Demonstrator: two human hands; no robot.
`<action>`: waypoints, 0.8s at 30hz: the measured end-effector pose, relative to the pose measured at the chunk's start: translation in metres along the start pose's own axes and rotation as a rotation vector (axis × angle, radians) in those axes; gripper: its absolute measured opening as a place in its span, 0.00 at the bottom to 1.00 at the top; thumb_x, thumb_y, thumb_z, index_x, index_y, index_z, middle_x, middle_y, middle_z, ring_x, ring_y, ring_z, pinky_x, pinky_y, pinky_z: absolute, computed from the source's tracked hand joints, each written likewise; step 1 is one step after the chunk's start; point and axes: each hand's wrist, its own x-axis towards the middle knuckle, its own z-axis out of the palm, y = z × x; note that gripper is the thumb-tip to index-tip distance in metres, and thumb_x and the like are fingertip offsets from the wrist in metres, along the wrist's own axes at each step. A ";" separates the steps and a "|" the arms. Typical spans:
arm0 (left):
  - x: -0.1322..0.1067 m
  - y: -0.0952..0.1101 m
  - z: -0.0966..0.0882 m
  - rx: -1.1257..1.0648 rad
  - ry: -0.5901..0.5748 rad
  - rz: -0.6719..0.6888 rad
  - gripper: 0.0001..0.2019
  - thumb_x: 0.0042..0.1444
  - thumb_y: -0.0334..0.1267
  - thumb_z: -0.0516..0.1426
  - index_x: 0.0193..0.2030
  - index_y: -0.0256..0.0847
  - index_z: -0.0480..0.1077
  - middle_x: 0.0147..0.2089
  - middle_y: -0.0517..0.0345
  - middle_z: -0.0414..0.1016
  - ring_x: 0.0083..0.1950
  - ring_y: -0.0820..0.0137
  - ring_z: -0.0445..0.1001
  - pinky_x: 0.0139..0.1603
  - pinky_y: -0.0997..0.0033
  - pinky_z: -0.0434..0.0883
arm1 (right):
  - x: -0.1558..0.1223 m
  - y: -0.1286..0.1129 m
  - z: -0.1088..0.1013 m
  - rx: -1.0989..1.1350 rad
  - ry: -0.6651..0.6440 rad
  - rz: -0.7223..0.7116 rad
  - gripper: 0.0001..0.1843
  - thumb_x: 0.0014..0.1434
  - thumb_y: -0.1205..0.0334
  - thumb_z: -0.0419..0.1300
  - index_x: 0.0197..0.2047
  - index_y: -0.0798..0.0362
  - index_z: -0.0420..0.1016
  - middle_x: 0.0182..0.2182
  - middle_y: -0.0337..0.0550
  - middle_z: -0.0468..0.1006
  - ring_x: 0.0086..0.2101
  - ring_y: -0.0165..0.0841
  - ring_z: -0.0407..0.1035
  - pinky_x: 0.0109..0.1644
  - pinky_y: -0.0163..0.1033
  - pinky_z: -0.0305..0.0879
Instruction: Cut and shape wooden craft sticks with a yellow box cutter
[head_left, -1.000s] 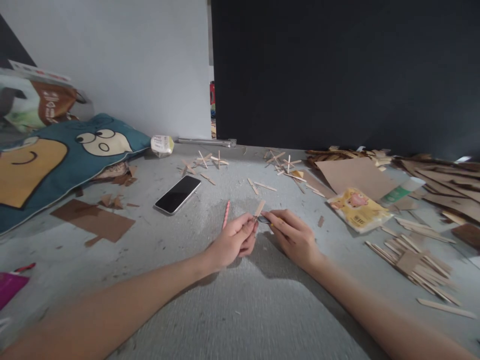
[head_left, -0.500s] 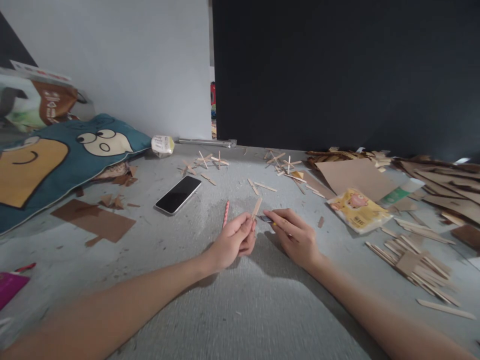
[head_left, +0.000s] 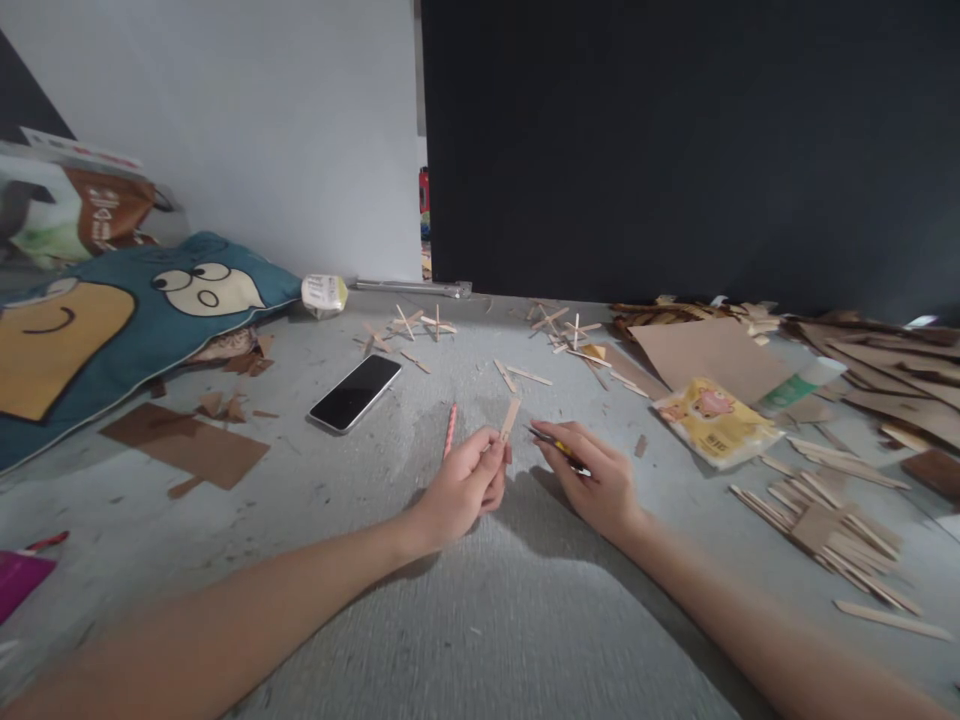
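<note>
My left hand (head_left: 466, 478) is closed, pinching a short wooden craft stick (head_left: 510, 420) whose upper end sticks up past the fingertips. My right hand (head_left: 596, 475) is wrapped round a yellow and dark utility knife (head_left: 559, 445), its front end pointing left toward the stick but apart from it. Most of the knife is hidden by the fingers. Just behind my left hand, a red and white striped stick (head_left: 450, 430) stands out, its lower end out of sight. Beyond the hands, two loose craft sticks (head_left: 530, 376) lie on the grey surface.
A phone (head_left: 356, 392) lies left of centre, near a cushion (head_left: 172, 310) and brown cardboard (head_left: 199, 445). Small crossed-stick pieces (head_left: 437, 323) stand at the back. On the right are a yellow packet (head_left: 716, 420), a green and white tube (head_left: 802, 385), piled sticks (head_left: 832, 535) and cardboard scraps (head_left: 892, 360).
My right hand has drawn the knife back slightly from the craft stick, and its tip has turned up. The craft stick has tilted slightly in my left hand, showing more of its flat face.
</note>
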 end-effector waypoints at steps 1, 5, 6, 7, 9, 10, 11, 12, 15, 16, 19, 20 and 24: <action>0.000 0.000 0.000 -0.003 0.000 -0.006 0.22 0.68 0.61 0.53 0.37 0.43 0.60 0.20 0.75 0.48 0.18 0.78 0.48 0.19 0.77 0.51 | -0.001 0.000 0.000 -0.005 -0.015 0.000 0.16 0.70 0.67 0.59 0.59 0.48 0.77 0.39 0.45 0.83 0.34 0.32 0.78 0.39 0.35 0.75; 0.000 -0.001 0.001 -0.020 -0.002 -0.011 0.22 0.67 0.62 0.54 0.37 0.43 0.60 0.20 0.75 0.48 0.19 0.79 0.46 0.19 0.77 0.51 | -0.003 -0.001 -0.001 0.002 -0.053 -0.042 0.15 0.71 0.67 0.58 0.58 0.48 0.76 0.38 0.44 0.83 0.33 0.32 0.78 0.37 0.35 0.75; 0.000 -0.001 0.000 -0.020 -0.003 -0.011 0.22 0.67 0.62 0.54 0.37 0.43 0.60 0.20 0.75 0.48 0.19 0.78 0.46 0.19 0.77 0.51 | -0.003 0.000 -0.001 0.004 -0.058 -0.045 0.15 0.71 0.67 0.57 0.58 0.48 0.76 0.38 0.45 0.83 0.33 0.32 0.78 0.37 0.36 0.75; 0.000 -0.002 0.000 -0.018 -0.004 -0.010 0.23 0.67 0.62 0.53 0.37 0.43 0.60 0.20 0.75 0.48 0.19 0.78 0.46 0.19 0.77 0.50 | -0.003 0.000 -0.001 0.002 -0.056 -0.036 0.15 0.71 0.67 0.57 0.58 0.48 0.76 0.39 0.45 0.83 0.34 0.32 0.78 0.37 0.36 0.75; 0.000 -0.002 0.000 -0.015 -0.011 -0.011 0.22 0.67 0.62 0.53 0.37 0.43 0.60 0.20 0.75 0.48 0.19 0.78 0.46 0.19 0.77 0.50 | -0.004 0.001 0.000 -0.012 -0.034 0.012 0.14 0.71 0.65 0.57 0.58 0.47 0.75 0.39 0.45 0.82 0.35 0.33 0.78 0.38 0.36 0.76; 0.000 -0.002 0.000 -0.014 -0.016 -0.013 0.23 0.67 0.62 0.53 0.37 0.43 0.60 0.20 0.75 0.48 0.19 0.78 0.46 0.19 0.77 0.50 | -0.005 0.002 0.000 -0.020 -0.015 0.040 0.14 0.71 0.64 0.58 0.58 0.47 0.75 0.38 0.44 0.82 0.34 0.32 0.78 0.39 0.36 0.75; 0.000 -0.003 -0.001 -0.012 -0.022 -0.019 0.23 0.67 0.62 0.53 0.37 0.43 0.60 0.20 0.74 0.48 0.19 0.78 0.46 0.19 0.77 0.49 | -0.006 0.003 0.001 -0.027 0.000 0.064 0.15 0.71 0.63 0.58 0.59 0.46 0.73 0.38 0.42 0.81 0.33 0.32 0.77 0.38 0.35 0.75; 0.000 -0.003 -0.001 -0.009 -0.027 -0.027 0.23 0.67 0.62 0.53 0.36 0.44 0.60 0.20 0.74 0.49 0.19 0.78 0.46 0.20 0.76 0.49 | -0.007 0.004 0.001 -0.027 0.012 0.080 0.16 0.70 0.63 0.59 0.60 0.46 0.72 0.37 0.41 0.81 0.32 0.31 0.76 0.38 0.35 0.75; -0.001 -0.003 -0.003 0.017 -0.060 -0.070 0.22 0.67 0.60 0.54 0.35 0.43 0.60 0.20 0.73 0.50 0.20 0.78 0.47 0.21 0.75 0.49 | -0.005 0.004 0.002 -0.009 0.012 0.098 0.20 0.70 0.62 0.59 0.64 0.45 0.68 0.36 0.39 0.78 0.31 0.30 0.74 0.37 0.34 0.73; -0.002 -0.003 -0.003 0.031 -0.075 -0.083 0.21 0.68 0.59 0.54 0.35 0.43 0.60 0.20 0.73 0.50 0.20 0.78 0.47 0.21 0.75 0.49 | -0.002 0.004 0.002 -0.004 0.005 0.099 0.21 0.70 0.62 0.59 0.65 0.46 0.67 0.36 0.39 0.77 0.31 0.30 0.73 0.37 0.35 0.73; -0.003 -0.002 -0.003 0.065 -0.108 -0.103 0.22 0.68 0.59 0.53 0.34 0.43 0.59 0.21 0.72 0.51 0.20 0.77 0.48 0.22 0.74 0.48 | 0.006 0.002 -0.001 0.007 -0.023 0.052 0.17 0.71 0.61 0.58 0.61 0.47 0.72 0.33 0.39 0.74 0.30 0.31 0.70 0.36 0.36 0.72; -0.004 -0.002 -0.003 0.074 -0.112 -0.102 0.22 0.68 0.59 0.53 0.34 0.43 0.59 0.21 0.71 0.51 0.21 0.77 0.48 0.22 0.74 0.48 | 0.009 0.002 -0.002 0.018 -0.032 0.025 0.14 0.71 0.62 0.58 0.59 0.47 0.74 0.33 0.39 0.74 0.30 0.31 0.70 0.36 0.36 0.71; -0.004 0.001 -0.004 0.095 -0.124 -0.085 0.23 0.67 0.59 0.54 0.32 0.42 0.60 0.21 0.71 0.51 0.20 0.77 0.49 0.23 0.73 0.48 | 0.015 0.005 -0.006 0.084 -0.055 -0.043 0.07 0.71 0.64 0.58 0.48 0.48 0.78 0.33 0.41 0.76 0.31 0.33 0.71 0.35 0.37 0.70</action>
